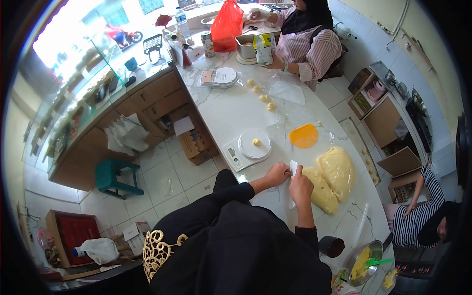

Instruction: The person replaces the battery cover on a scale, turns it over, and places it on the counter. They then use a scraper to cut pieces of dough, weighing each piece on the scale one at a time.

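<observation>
Black garment [246, 246] nearest. Right hand [302, 189] closed around white scraper [293, 167]; left hand [279, 173] curled nearly closed at its upper end, can't tell if it's gripping. Dough slabs [337, 173] on marble-look table [216, 110], just beside right hand. I'd keep grip light, blade square, fingers off the edge. Count: 2 slabs; 5 dough balls, 4 on table, 1 on near scale [254, 143]; 2 scales; 1 orange scraper [303, 135].

Dough [340, 172]: pale yellow, glossy mass in two adjoining lobes, lying on the counter [216, 118]. White tool [293, 167]: slim, held beside the dough. Dough ball [256, 142]: small, yellow, resting on the scale [262, 150].
</observation>
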`<act>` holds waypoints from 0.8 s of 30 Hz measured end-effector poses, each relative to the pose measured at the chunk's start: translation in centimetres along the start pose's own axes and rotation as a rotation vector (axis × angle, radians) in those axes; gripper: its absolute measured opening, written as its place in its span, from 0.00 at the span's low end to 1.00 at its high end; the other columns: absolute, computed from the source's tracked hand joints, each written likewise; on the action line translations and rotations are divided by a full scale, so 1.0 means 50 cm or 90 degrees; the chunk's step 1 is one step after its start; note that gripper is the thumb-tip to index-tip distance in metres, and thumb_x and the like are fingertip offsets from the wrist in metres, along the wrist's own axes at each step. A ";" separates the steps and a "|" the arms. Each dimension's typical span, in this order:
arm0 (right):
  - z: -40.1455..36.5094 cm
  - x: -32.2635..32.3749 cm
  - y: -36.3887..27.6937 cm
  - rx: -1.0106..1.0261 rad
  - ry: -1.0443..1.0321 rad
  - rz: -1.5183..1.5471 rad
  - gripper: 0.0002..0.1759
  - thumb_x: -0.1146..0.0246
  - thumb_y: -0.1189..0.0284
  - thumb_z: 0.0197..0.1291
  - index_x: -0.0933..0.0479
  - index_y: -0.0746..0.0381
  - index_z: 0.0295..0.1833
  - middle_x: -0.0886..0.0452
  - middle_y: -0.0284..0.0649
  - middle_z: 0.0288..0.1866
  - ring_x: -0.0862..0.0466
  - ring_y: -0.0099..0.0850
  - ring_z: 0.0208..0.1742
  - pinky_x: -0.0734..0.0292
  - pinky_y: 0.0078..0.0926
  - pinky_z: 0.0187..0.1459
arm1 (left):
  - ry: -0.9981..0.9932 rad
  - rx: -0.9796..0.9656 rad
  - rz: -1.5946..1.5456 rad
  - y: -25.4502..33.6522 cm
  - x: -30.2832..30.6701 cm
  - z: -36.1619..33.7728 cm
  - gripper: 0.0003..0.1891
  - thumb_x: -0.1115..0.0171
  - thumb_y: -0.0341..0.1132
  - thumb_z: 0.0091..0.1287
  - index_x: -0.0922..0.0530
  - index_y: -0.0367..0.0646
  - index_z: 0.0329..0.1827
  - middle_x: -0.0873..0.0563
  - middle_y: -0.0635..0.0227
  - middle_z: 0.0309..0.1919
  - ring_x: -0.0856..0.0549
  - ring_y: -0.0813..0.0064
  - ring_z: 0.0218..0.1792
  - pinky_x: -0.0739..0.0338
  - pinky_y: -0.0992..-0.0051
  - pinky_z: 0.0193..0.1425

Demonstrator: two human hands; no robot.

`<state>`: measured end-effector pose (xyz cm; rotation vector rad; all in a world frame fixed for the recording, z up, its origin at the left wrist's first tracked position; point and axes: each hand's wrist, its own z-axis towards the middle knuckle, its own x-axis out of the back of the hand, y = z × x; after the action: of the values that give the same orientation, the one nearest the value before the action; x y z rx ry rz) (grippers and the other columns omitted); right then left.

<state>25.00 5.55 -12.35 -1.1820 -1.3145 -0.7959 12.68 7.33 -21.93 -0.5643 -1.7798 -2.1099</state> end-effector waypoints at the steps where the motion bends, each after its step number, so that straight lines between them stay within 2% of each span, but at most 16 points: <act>1: 0.012 0.000 0.002 -0.005 0.011 0.011 0.19 0.43 0.67 0.61 0.41 0.61 0.52 0.19 0.52 0.32 0.17 0.49 0.34 0.25 0.47 0.33 | -0.005 -0.001 0.000 0.000 -0.001 -0.001 0.06 0.39 0.29 0.50 0.20 0.34 0.26 0.18 0.48 0.27 0.18 0.50 0.31 0.24 0.62 0.37; 4: 0.038 0.003 0.016 -0.035 0.028 0.046 0.19 0.42 0.67 0.60 0.40 0.61 0.52 0.18 0.52 0.33 0.17 0.50 0.35 0.24 0.47 0.34 | -0.002 0.017 0.009 0.011 0.012 0.005 0.07 0.37 0.29 0.49 0.19 0.34 0.27 0.17 0.50 0.26 0.17 0.53 0.30 0.23 0.64 0.36; 8: 0.021 -0.017 0.076 -0.080 0.092 0.157 0.20 0.40 0.66 0.59 0.37 0.61 0.52 0.19 0.55 0.34 0.18 0.53 0.37 0.25 0.48 0.36 | 0.165 -0.027 -0.085 0.047 0.080 0.011 0.12 0.31 0.32 0.51 0.17 0.35 0.38 0.17 0.55 0.30 0.16 0.64 0.27 0.22 0.70 0.35; 10: -0.010 -0.021 0.091 -0.103 0.132 0.213 0.21 0.40 0.65 0.59 0.37 0.61 0.54 0.19 0.56 0.34 0.19 0.54 0.38 0.26 0.49 0.37 | 0.243 -0.078 -0.058 0.041 0.140 0.025 0.12 0.32 0.33 0.55 0.17 0.38 0.41 0.16 0.57 0.33 0.16 0.66 0.29 0.21 0.71 0.35; 12: -0.041 -0.024 0.095 -0.126 0.162 0.270 0.22 0.40 0.65 0.59 0.36 0.61 0.55 0.20 0.56 0.35 0.20 0.55 0.39 0.27 0.49 0.38 | 0.302 -0.071 0.007 0.038 0.203 0.027 0.09 0.34 0.31 0.56 0.17 0.39 0.38 0.16 0.58 0.34 0.16 0.65 0.31 0.22 0.72 0.36; 14: -0.068 -0.022 0.092 -0.112 0.253 0.337 0.23 0.40 0.66 0.60 0.36 0.62 0.57 0.20 0.57 0.35 0.21 0.56 0.39 0.28 0.49 0.37 | 0.301 -0.017 0.111 -0.007 0.239 0.028 0.06 0.35 0.30 0.56 0.17 0.41 0.36 0.16 0.61 0.36 0.16 0.63 0.34 0.22 0.70 0.38; 17: -0.090 -0.020 0.092 -0.136 0.239 0.365 0.22 0.40 0.66 0.60 0.36 0.63 0.57 0.20 0.58 0.35 0.21 0.57 0.38 0.28 0.50 0.37 | 0.264 0.050 0.227 -0.035 0.249 0.015 0.05 0.37 0.30 0.56 0.16 0.42 0.32 0.16 0.63 0.36 0.17 0.62 0.39 0.23 0.68 0.42; 21: -0.105 -0.013 0.087 -0.107 0.263 0.367 0.23 0.40 0.67 0.60 0.36 0.65 0.57 0.19 0.58 0.36 0.20 0.57 0.38 0.27 0.48 0.36 | 0.283 0.028 0.282 -0.029 0.246 0.016 0.05 0.38 0.32 0.56 0.16 0.43 0.31 0.15 0.66 0.35 0.19 0.62 0.41 0.24 0.67 0.46; 24: -0.108 -0.012 0.089 -0.078 0.287 0.383 0.23 0.40 0.67 0.60 0.35 0.65 0.57 0.20 0.58 0.35 0.20 0.56 0.38 0.27 0.48 0.37 | 0.219 0.004 0.311 -0.014 0.256 0.014 0.05 0.39 0.33 0.56 0.16 0.43 0.30 0.15 0.67 0.33 0.20 0.63 0.41 0.24 0.68 0.47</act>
<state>30.71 1.49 -13.08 -1.3055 -0.5019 -0.6459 1.26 8.22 -16.09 -0.5298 -1.3006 -1.7382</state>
